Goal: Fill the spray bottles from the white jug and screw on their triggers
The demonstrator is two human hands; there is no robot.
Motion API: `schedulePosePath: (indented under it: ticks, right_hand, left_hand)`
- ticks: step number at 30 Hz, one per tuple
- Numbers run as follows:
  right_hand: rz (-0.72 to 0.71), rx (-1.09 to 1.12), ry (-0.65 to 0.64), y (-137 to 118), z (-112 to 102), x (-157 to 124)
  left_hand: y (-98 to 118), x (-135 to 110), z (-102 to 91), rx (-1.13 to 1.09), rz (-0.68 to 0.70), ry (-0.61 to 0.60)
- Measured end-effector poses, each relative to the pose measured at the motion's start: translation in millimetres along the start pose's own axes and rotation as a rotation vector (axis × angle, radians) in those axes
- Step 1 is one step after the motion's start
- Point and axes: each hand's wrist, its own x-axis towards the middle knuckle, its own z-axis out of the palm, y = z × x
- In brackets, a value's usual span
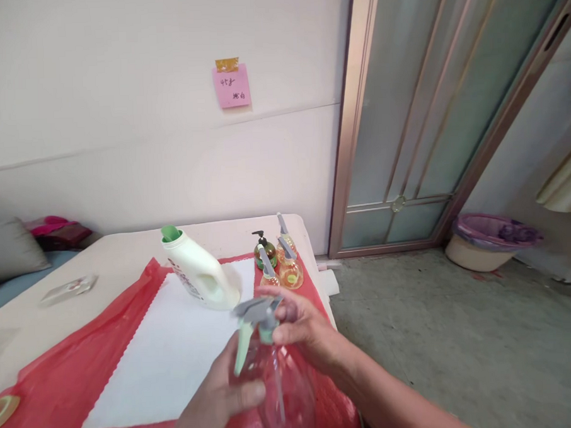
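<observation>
My left hand (216, 400) wraps around the body of a clear plastic spray bottle (286, 390) held above the table's near right corner. Fingers of my right hand (302, 327) are closed on its grey trigger head (252, 311) at the collar; a pale green trigger hangs down from it. The bottle looks empty, with a thin tube inside. Behind it a white detergent bottle (200, 271) with a green spout stands on a white cloth (173, 351).
A red plastic sheet (70, 375) covers the beige table (43, 306). Three small spray bottles (288, 264) and a dark pump bottle (264, 248) stand at the back right. A clear packet (68, 290) lies left. A lined bin (492, 239) sits on the floor by the glass door.
</observation>
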Motion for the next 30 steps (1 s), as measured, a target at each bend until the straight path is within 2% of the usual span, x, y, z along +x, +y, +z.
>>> schedulePosePath:
  ticks: [3, 5, 8, 12, 15, 19, 23, 27, 30]
  right_hand:
    - [-0.192, -0.145, 0.238, -13.4, -30.3, 0.4]
    - [-0.266, -0.238, 0.410, -16.9, -52.2, 0.5]
    - [-0.310, -0.406, 0.634, -14.8, -77.3, 1.2]
    - [-0.355, -0.669, 0.813, -4.9, -89.6, 8.8]
    - [-0.373, -0.792, 0.858, 8.6, -92.3, 19.7]
    - [-0.335, -0.856, 0.835, 27.4, -99.6, 30.0]
    - [-0.305, -0.870, 0.868, 28.7, -104.5, 25.5]
    - [-0.298, -0.865, 0.908, 15.5, -92.5, 0.8]
    - [-0.300, -0.861, 0.880, 16.9, -78.8, -40.3]
  left_hand:
    - [21.7, 30.9, -1.9, 0.037, -0.089, 0.236]
    - [27.0, 36.6, -6.7, 0.016, -0.112, 0.353]
    - [27.6, 32.5, -10.0, -0.031, -0.084, 0.380]
    - [32.0, 28.0, -2.8, 0.041, -0.084, 0.336]
    - [37.3, 28.7, 2.4, 0.132, -0.083, 0.308]
    - [34.8, 31.2, -1.0, 0.198, -0.078, 0.284]
    - [24.5, 33.6, -7.1, 0.261, -0.041, 0.314]
    - [23.4, 32.9, -1.9, 0.310, 0.045, 0.365]
    - [25.6, 27.1, 7.8, 0.321, 0.089, 0.353]
